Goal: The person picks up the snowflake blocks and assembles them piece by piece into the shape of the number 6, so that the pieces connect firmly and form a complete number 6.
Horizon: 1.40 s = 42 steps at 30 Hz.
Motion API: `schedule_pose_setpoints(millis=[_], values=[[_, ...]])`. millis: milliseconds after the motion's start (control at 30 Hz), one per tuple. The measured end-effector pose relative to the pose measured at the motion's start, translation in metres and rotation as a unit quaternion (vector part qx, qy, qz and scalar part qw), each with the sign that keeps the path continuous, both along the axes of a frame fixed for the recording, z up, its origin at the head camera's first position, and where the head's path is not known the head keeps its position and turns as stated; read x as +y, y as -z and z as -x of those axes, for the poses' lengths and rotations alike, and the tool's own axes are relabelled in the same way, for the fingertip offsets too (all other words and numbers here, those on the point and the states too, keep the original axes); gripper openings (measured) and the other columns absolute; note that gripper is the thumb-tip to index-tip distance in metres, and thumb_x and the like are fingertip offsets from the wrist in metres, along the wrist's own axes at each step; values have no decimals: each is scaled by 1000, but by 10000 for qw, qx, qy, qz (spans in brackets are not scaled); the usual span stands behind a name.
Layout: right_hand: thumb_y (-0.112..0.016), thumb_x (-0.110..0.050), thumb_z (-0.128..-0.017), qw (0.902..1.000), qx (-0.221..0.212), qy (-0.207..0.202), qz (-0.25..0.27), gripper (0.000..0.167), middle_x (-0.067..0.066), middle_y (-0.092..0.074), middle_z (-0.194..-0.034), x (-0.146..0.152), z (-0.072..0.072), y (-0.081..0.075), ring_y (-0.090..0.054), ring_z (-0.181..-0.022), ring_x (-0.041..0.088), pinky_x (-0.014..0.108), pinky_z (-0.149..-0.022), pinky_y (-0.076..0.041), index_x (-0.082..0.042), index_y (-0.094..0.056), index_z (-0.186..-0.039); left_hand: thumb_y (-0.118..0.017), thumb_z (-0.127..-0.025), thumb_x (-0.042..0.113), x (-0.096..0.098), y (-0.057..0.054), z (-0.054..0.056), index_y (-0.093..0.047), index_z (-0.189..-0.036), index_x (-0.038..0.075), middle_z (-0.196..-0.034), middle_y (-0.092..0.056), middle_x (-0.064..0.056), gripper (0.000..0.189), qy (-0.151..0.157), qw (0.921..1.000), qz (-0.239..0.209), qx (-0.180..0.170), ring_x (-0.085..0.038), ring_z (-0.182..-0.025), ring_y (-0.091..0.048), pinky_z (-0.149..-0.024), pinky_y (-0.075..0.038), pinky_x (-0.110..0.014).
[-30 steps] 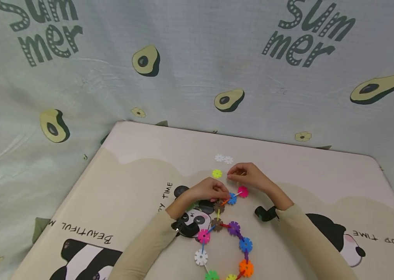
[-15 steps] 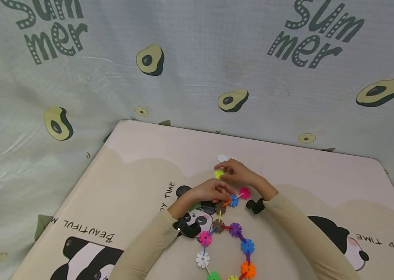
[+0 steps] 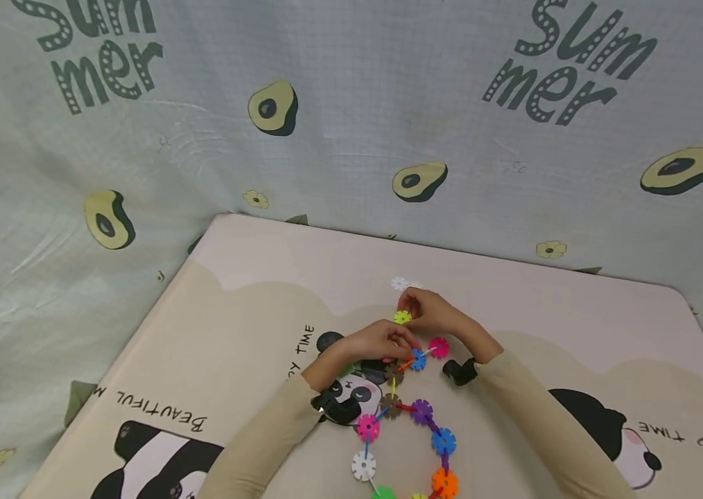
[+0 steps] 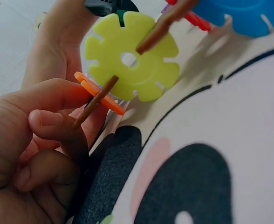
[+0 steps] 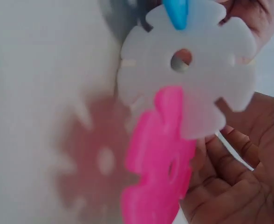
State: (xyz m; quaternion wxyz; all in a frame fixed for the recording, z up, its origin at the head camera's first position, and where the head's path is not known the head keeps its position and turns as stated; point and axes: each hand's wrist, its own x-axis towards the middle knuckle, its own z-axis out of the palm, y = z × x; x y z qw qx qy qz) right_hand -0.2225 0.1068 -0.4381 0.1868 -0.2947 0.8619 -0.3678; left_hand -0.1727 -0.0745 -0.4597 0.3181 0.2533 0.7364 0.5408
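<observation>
A chain of colourful interlocking discs, notched round their rims, lies on the table and forms a loop at the near side. My left hand [image 3: 379, 341] grips the chain's far branch, its fingers pinching an orange disc [image 4: 99, 95] beside a blue disc [image 3: 417, 360]. In the left wrist view a yellow disc [image 4: 102, 51] stands between brown ones. My right hand [image 3: 435, 313] pinches a loose yellow disc [image 3: 402, 317] just beyond the left hand. The right wrist view shows a white disc [image 5: 211, 51] joined to the pink end disc [image 5: 155, 163]; these partly hide the right fingers.
Loose white discs [image 3: 398, 283] lie past the right hand, partly covered by it. The table [image 3: 301, 256] has panda prints and ends at a curtain [image 3: 339, 138] with avocado prints. Dark wrist cameras [image 3: 459, 372] sit by both wrists.
My right hand has moved left to the loose yellow disc, taken it, and drawn it slightly back toward the chain. My left hand stays at the same place on the chain.
</observation>
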Motion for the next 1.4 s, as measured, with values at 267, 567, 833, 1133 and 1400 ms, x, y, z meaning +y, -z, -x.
schedule_pose_setpoints(millis=[267, 567, 833, 1133, 1400], values=[[-69, -7, -89, 9936, -458, 940, 432, 15, 9, -64, -86, 20, -12, 3, -58, -77, 16, 29, -71, -48, 4, -65, -99, -59, -95, 8, 3, 1, 3, -61, -123, -7, -74, -61, 0, 31, 50, 9999, 22, -152, -5, -51, -44, -53, -39, -19], [-67, -16, -93, 9695, -915, 2085, 904, 29, 12, -69, -92, 55, -30, 2, -59, -73, 16, 25, -61, -50, 7, -65, -110, -56, -97, 10, 3, -4, 6, -63, -120, -5, -72, -60, 1, 29, -176, 9993, 99, -310, -7, -50, -47, -50, -37, -19], [-65, -14, -95, 9519, -1641, 2205, 1356, 31, 12, -68, -95, 74, -49, 5, -69, -75, 16, 26, -73, -56, 11, -60, -112, -57, -99, 15, 14, -7, 12, -66, -116, -5, -66, -60, 3, 28, -200, 9994, 112, -259, -7, -46, -47, -46, -32, -19], [-66, -13, -94, 9533, -1607, 1973, 1629, 30, 12, -66, -93, 78, -61, 10, -70, -78, 17, 23, -76, -55, 11, -59, -110, -59, -97, 14, 26, -3, 14, -69, -110, -6, -61, -53, 4, 26, -62, 9999, 114, -11, -6, -42, -39, -46, -34, -18], [-68, -12, -92, 9516, -1287, 2105, 1833, 29, 18, -68, -96, 83, -68, 15, -69, -81, 10, 20, -76, -54, 10, -60, -108, -66, -93, 13, 30, -2, 14, -72, -109, -4, -56, -51, 6, 24, -82, 9996, 269, 71, -6, -39, -36, -44, -32, -18]])
